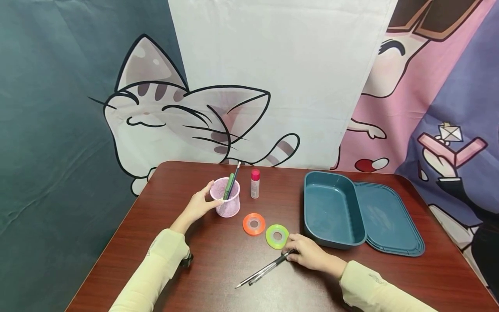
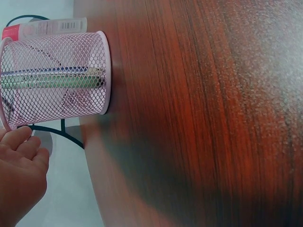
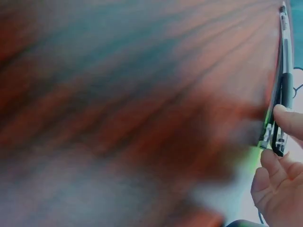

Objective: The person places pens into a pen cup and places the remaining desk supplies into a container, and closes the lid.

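- Red-capped tube (image 1: 255, 184): we record a barcode (image 2: 72, 26) on its label, seen in the left wrist view; its digits, if any, are too small for us to read.
- Same tube, pale wrap: we note faint print; wording illegible to us in both the head and left wrist views.
- Clear-barrelled pen (image 3: 286, 52): we list small dark marks near one end, too fine to make out.
- Right sleeve (image 1: 376, 279): we enter one small mark; whether lettering or pattern, we cannot tell.
- Readable words, brands or numbers: we find none.
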Demonstrator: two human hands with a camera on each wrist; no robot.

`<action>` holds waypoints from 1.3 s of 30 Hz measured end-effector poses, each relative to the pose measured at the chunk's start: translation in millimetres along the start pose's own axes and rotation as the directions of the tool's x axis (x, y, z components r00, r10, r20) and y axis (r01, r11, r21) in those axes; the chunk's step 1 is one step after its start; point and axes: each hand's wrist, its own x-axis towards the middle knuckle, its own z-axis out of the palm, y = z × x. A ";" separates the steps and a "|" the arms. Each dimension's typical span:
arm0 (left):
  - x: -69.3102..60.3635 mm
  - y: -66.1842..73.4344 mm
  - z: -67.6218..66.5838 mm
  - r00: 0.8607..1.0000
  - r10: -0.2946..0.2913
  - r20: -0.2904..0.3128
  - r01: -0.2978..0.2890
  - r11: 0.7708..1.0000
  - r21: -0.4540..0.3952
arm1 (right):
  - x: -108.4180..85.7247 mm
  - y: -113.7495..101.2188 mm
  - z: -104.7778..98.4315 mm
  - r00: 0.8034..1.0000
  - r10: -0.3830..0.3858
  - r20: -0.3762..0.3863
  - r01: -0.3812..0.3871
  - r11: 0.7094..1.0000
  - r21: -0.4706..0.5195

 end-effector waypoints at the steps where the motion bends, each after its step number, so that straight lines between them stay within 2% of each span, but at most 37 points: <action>1: -0.1 0.3 0.1 1.000 -0.001 -0.002 0.001 1.000 0.000 | 1.3 -0.9 -1.4 1.000 0.003 0.006 -0.003 1.000 0.013; 8: 0.0 -0.7 0.3 1.000 0.017 -0.010 -0.017 1.000 0.011 | 12.1 -6.1 -13.1 1.000 0.008 -0.001 -0.007 0.982 0.189; 12: 1.2 -3.0 0.9 1.000 0.020 -0.005 -0.020 1.000 0.007 | 18.7 -10.0 -23.1 0.999 0.031 0.012 -0.033 0.948 0.316; 18: 1.7 -4.3 1.5 1.000 0.014 -0.002 -0.014 1.000 -0.003 | 31.2 -15.9 -45.5 0.998 0.057 0.006 -0.054 0.897 0.439; 22: 1.8 -4.3 1.7 1.000 0.015 -0.002 -0.015 1.000 -0.006 | 41.9 -19.8 -65.3 0.995 0.099 0.003 -0.089 0.882 0.464; 26: 1.8 -4.2 1.8 1.000 0.021 -0.006 -0.021 1.000 -0.004 | 55.1 -21.9 -83.0 0.991 0.135 -0.024 -0.109 0.878 0.466; 33: 1.5 -4.4 1.8 1.000 0.020 -0.009 -0.020 1.000 -0.008 | 78.9 -22.9 -104.3 0.979 0.177 -0.104 -0.113 0.888 0.447; 36: 1.8 -5.1 2.3 1.000 0.021 -0.006 -0.021 1.000 -0.013 | 88.9 -21.7 -110.4 0.971 0.211 -0.112 -0.133 0.867 0.481; 39: 2.0 -5.6 2.4 1.000 0.025 -0.001 -0.025 1.000 -0.011 | 99.3 -19.8 -115.4 0.959 0.260 -0.112 -0.162 0.829 0.535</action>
